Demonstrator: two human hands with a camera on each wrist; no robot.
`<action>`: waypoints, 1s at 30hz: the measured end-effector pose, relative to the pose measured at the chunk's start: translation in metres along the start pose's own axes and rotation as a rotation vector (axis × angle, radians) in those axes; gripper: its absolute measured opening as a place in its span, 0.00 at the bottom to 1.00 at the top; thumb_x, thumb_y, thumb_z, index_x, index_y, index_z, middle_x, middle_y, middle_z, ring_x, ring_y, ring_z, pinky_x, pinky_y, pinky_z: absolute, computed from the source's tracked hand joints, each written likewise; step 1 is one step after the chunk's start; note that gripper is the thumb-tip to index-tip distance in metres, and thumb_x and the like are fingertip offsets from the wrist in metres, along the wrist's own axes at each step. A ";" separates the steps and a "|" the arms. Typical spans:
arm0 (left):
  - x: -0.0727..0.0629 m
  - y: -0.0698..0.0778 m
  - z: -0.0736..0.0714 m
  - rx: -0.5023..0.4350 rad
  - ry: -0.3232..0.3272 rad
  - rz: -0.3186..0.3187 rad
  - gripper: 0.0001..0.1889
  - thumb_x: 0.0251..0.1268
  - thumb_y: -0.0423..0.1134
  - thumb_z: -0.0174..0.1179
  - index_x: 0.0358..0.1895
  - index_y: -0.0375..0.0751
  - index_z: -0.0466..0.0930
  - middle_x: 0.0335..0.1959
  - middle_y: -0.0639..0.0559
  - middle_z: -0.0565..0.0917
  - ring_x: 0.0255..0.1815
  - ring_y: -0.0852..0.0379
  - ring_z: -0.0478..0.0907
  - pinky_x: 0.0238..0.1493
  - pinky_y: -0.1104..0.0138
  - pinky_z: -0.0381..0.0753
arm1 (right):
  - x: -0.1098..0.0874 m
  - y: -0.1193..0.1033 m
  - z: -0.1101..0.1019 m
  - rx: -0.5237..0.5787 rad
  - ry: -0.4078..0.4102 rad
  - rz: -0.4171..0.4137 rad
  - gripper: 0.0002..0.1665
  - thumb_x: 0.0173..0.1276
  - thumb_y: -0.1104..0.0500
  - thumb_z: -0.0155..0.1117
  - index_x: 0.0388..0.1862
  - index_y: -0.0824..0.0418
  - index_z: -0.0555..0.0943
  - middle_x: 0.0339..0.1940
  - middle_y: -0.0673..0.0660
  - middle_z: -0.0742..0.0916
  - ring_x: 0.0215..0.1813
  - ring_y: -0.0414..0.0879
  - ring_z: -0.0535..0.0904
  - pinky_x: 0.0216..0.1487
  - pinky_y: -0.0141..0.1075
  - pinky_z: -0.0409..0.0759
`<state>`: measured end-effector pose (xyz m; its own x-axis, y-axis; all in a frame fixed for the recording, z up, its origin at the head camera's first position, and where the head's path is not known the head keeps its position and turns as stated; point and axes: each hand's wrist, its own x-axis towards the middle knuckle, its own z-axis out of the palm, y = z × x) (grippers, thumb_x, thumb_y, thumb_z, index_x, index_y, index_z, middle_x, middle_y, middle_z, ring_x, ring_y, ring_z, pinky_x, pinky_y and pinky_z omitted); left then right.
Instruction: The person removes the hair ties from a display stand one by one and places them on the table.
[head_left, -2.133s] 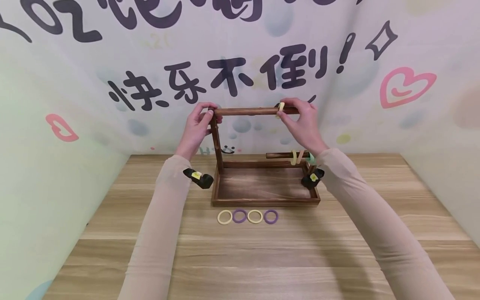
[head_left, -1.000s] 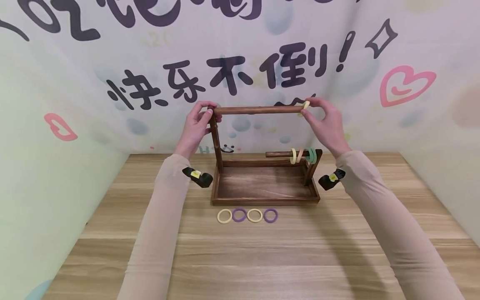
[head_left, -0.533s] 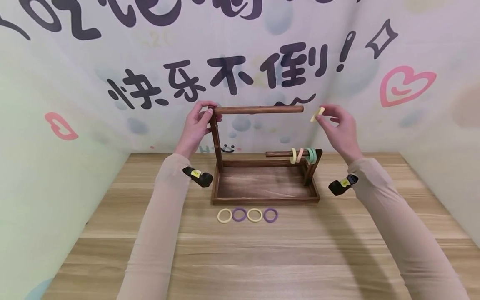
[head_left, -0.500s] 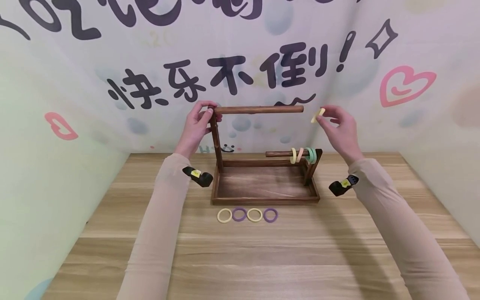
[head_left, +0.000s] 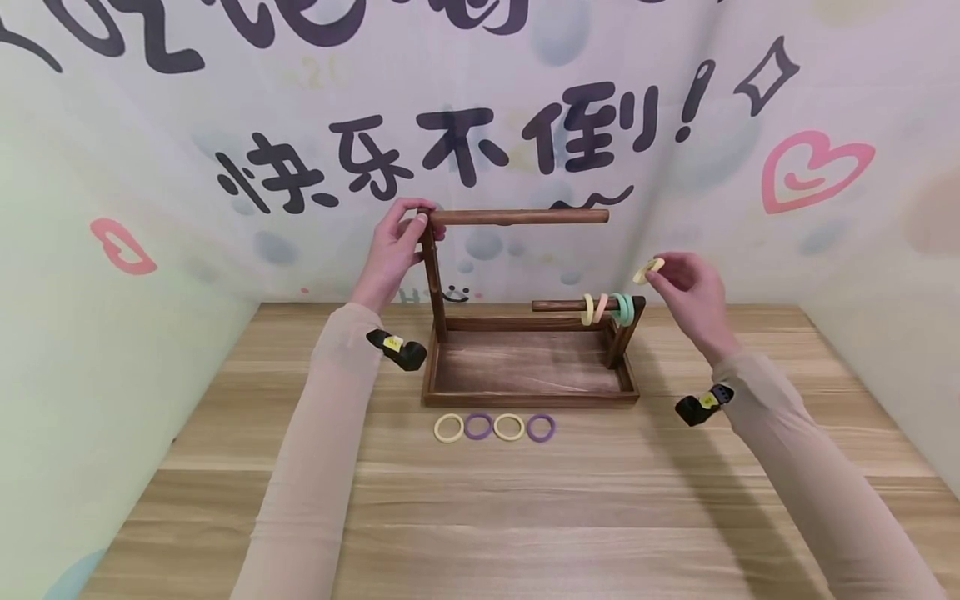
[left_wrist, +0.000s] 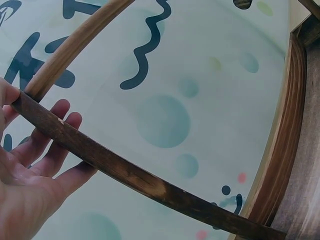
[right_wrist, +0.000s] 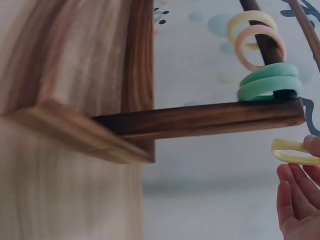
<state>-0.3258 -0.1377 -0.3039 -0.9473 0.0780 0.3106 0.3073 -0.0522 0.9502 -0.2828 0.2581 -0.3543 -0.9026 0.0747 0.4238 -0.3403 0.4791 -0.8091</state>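
My left hand [head_left: 393, 250] grips the top corner of the dark wooden rack [head_left: 433, 283], thumb in front and fingers behind the tall post [left_wrist: 125, 170]. My right hand [head_left: 693, 300] pinches a pale yellow ring [head_left: 648, 271] between thumb and fingers, just right of the rack's short post [right_wrist: 215, 120]. The ring hangs in the air, off both bars. On the lower bar [head_left: 555, 306] sit a yellow ring [head_left: 587, 310], a pink ring [right_wrist: 242, 47] and two green rings [right_wrist: 270, 82] near the short post. The upper bar [head_left: 517, 217] carries no ring.
On the wood-grain table [head_left: 480, 517], in front of the rack's tray [head_left: 532, 398], a row holds a yellow ring [head_left: 437, 428], a purple ring [head_left: 478, 438], another yellow ring [head_left: 509, 439] and another purple ring [head_left: 541, 439]. A printed cloth [head_left: 315, 100] hangs behind.
My right hand has slid the yellow ring rightward off the free end of the upper bar, then moved down and right with it. The left hand keeps its hold on the rack.
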 end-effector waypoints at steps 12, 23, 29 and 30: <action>0.002 0.000 0.001 -0.022 0.010 -0.018 0.09 0.77 0.34 0.45 0.51 0.47 0.75 0.40 0.42 0.82 0.45 0.50 0.79 0.54 0.45 0.73 | -0.031 0.019 -0.013 0.008 -0.037 0.017 0.20 0.66 0.65 0.65 0.53 0.74 0.72 0.43 0.53 0.83 0.42 0.31 0.79 0.42 0.21 0.76; 0.000 0.001 0.000 -0.035 0.003 0.000 0.10 0.77 0.34 0.45 0.50 0.47 0.76 0.40 0.42 0.82 0.44 0.50 0.79 0.54 0.44 0.73 | -0.047 0.024 -0.023 -0.046 -0.110 -0.014 0.21 0.66 0.63 0.66 0.52 0.72 0.73 0.42 0.54 0.84 0.42 0.31 0.79 0.42 0.20 0.75; 0.000 0.001 0.000 -0.039 0.000 0.000 0.10 0.77 0.34 0.45 0.50 0.46 0.76 0.39 0.43 0.82 0.44 0.50 0.79 0.54 0.45 0.73 | -0.058 0.026 -0.022 -0.014 -0.174 -0.060 0.21 0.65 0.66 0.66 0.54 0.74 0.74 0.43 0.57 0.85 0.43 0.32 0.80 0.41 0.21 0.76; 0.001 0.001 0.001 -0.041 0.001 -0.002 0.10 0.77 0.34 0.45 0.50 0.46 0.76 0.39 0.42 0.82 0.44 0.50 0.79 0.54 0.45 0.73 | -0.061 0.026 -0.022 -0.008 -0.188 -0.065 0.21 0.65 0.67 0.66 0.55 0.74 0.74 0.43 0.60 0.85 0.43 0.32 0.80 0.41 0.22 0.77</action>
<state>-0.3263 -0.1370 -0.3028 -0.9479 0.0773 0.3091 0.3018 -0.0930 0.9488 -0.2311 0.2850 -0.3926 -0.9124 -0.1207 0.3911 -0.3980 0.4848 -0.7788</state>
